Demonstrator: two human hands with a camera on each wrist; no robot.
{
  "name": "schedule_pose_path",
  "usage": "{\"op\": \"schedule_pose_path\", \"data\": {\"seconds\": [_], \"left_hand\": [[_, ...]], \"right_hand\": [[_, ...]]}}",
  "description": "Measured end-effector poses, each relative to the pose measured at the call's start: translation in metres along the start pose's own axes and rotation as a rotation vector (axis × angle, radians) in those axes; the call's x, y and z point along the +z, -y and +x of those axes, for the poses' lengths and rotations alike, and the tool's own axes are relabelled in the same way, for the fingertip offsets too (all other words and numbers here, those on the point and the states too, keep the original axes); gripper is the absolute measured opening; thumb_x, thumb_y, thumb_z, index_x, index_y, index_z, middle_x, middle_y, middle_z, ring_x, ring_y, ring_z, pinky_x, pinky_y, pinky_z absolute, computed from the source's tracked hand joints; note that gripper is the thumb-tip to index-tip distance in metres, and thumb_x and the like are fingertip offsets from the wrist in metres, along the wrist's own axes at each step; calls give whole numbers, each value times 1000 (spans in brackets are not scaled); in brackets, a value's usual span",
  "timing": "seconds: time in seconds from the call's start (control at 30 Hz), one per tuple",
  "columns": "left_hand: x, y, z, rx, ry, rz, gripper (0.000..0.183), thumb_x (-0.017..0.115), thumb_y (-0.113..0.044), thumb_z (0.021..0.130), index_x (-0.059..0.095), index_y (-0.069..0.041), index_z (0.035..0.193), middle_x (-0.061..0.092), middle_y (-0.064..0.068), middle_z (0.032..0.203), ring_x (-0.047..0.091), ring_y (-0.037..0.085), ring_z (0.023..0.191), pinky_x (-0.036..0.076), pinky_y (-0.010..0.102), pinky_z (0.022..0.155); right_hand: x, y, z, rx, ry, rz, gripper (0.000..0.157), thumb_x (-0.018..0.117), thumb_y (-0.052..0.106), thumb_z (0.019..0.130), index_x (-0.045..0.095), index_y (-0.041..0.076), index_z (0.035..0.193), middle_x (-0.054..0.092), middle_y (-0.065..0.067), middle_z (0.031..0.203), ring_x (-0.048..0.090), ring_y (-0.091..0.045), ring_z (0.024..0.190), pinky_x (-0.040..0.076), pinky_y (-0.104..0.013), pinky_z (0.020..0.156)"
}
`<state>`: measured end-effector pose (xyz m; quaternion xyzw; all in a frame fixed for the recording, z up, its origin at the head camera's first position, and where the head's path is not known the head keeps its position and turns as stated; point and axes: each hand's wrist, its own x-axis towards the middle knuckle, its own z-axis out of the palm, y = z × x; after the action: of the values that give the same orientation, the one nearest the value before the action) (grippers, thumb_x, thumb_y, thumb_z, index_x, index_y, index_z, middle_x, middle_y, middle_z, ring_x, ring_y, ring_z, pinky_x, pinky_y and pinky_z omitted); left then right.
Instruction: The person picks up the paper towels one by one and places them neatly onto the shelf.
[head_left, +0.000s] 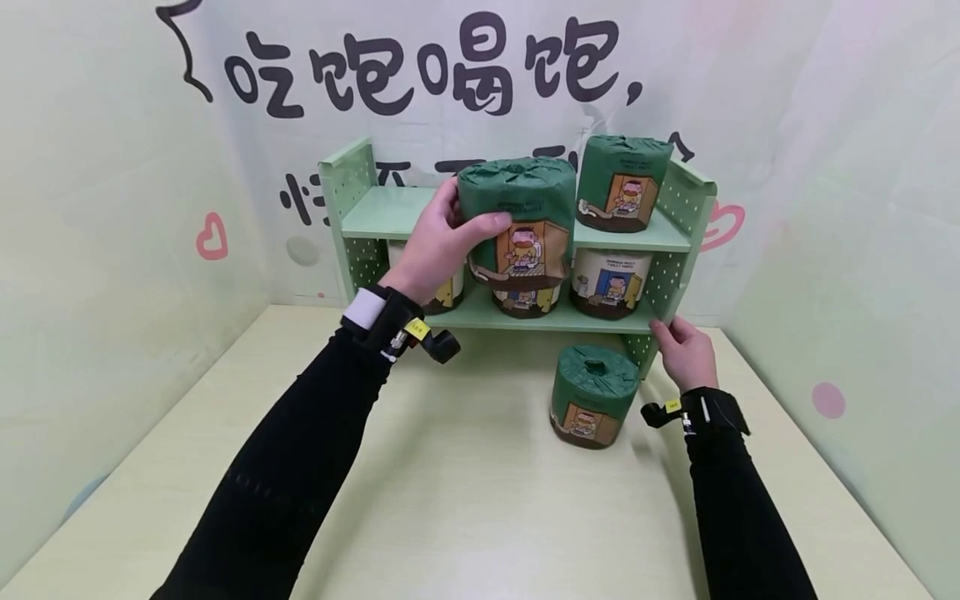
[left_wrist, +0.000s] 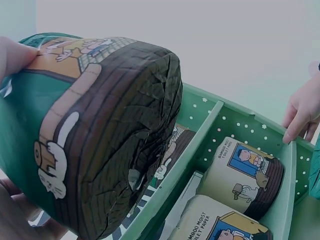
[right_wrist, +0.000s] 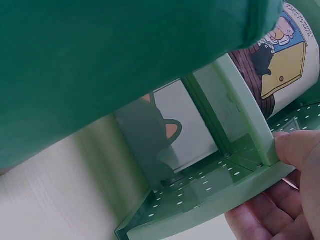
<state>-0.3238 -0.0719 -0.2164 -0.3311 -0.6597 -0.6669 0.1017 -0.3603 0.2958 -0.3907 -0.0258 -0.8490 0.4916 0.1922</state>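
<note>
My left hand [head_left: 442, 242] grips a green-wrapped toilet paper roll [head_left: 525, 200] by its left side, thumb across the front. The roll is held in front of the green shelf's upper board, with its dark crumpled underside facing the left wrist view. My right hand [head_left: 686, 354] pinches the right side of the green shelf [head_left: 678, 287] near the lower board; in the right wrist view its thumb [right_wrist: 300, 145] lies on the board's end. A second green roll [head_left: 624, 183] stands on the upper board at the right. Another green roll [head_left: 595, 396] stands on the table below.
On the lower board stand several cream-wrapped rolls [head_left: 611, 283], one partly behind the held roll and one partly behind my left hand. The shelf's perforated left side panel [head_left: 348, 187] rises at the left. A printed wall sheet [head_left: 450, 83] hangs behind the pale table [head_left: 450, 500].
</note>
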Motion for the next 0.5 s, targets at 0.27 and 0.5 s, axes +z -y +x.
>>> {"op": "schedule_pose_path", "data": {"seconds": [0.27, 0.5], "left_hand": [[2, 0, 11, -41, -51, 51, 64, 74, -29, 86, 38, -12, 136, 52, 8, 127, 54, 23, 110, 51, 39, 92], [3, 3, 19, -66, -77, 119, 70, 78, -33, 83, 38, -13, 137, 51, 5, 127, 54, 20, 109, 51, 36, 91]], "right_hand": [[-1, -1, 0, -3, -1, -1, 51, 51, 44, 103, 58, 6, 137, 64, -18, 121, 56, -27, 109, 45, -51, 95], [0, -2, 1, -10, -5, -1, 51, 52, 44, 104, 58, 6, 137, 64, -17, 120, 57, -27, 106, 46, -50, 94]]}}
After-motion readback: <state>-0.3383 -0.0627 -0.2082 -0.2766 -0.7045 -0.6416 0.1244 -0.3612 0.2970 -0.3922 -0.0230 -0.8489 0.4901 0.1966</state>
